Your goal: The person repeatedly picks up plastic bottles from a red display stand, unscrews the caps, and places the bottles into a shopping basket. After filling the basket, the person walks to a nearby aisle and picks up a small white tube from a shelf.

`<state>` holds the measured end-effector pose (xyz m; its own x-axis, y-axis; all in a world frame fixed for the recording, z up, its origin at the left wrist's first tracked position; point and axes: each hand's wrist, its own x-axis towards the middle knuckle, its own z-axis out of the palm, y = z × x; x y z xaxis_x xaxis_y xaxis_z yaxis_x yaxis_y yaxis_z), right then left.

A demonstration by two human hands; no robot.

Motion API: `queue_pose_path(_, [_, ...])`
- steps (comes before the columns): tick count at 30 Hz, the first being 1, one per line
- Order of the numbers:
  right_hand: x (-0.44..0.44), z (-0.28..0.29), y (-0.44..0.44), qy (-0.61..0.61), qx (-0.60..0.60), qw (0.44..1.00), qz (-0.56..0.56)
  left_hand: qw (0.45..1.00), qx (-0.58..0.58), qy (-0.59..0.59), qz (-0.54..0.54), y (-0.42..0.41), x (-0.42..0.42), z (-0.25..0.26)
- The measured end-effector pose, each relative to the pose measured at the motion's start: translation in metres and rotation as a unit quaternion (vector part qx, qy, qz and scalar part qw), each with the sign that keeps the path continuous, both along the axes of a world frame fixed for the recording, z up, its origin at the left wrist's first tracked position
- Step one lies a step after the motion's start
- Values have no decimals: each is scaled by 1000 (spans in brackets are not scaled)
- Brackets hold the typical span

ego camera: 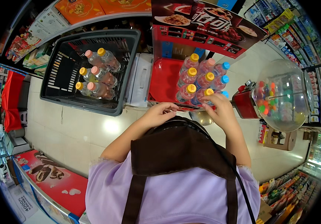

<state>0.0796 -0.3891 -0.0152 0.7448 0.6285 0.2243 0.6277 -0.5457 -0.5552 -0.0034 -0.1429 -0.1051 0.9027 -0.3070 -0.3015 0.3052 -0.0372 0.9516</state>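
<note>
My right hand [218,109] is at the front of a red display stand [162,79], its fingertips against or just before a yellow-capped bottle [208,91]. It partly covers a blue-capped bottle [225,94] beside that one; whether it grips either is unclear. My left hand [162,113] hovers by the stand's front left corner, fingers loosely bent, thumb apart, nothing in it. Several upright clear plastic bottles with yellow, pink and blue caps stand in rows on the stand's right part, including a yellow-capped bottle [187,92] at the front left.
Left of the stand, a dark grey plastic shopping basket [121,103] contains several bottles with yellow and pink caps. A white box [141,81] lies between them. At right stands a globe-shaped dispenser [286,95] with colourful balls. A red-topped freezer [57,179] is at lower left, a plastic stool [285,140] at right.
</note>
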Motion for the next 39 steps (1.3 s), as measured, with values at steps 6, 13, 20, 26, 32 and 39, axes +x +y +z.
queue_pose_path(6, [12, -9, 35, -59, -78, 995, -4, 999, -32, 12, -20, 10, 14, -18])
queue_pose_path(13, [29, -33, 48, -75, -134, 988, -6, 999, -45, 15, -7, 12, 19, -22])
queue_pose_path(20, [38, -33, 51, -37, -132, 990, 39, 996, -81, -21, 19, -7, 36, -2])
queue_pose_path(26, [39, -39, 62, -40, -103, 991, 71, 986, -140, 19, 84, -13, 34, -2])
queue_pose_path(32, [40, -41, 83, -84, -6, 990, 111, 968, -178, 36, 175, 3, 20, 15])
queue_pose_path(39, [38, -42, 114, -26, -24, 990, 139, 961, -159, 8, 224, 28, 10, 2])
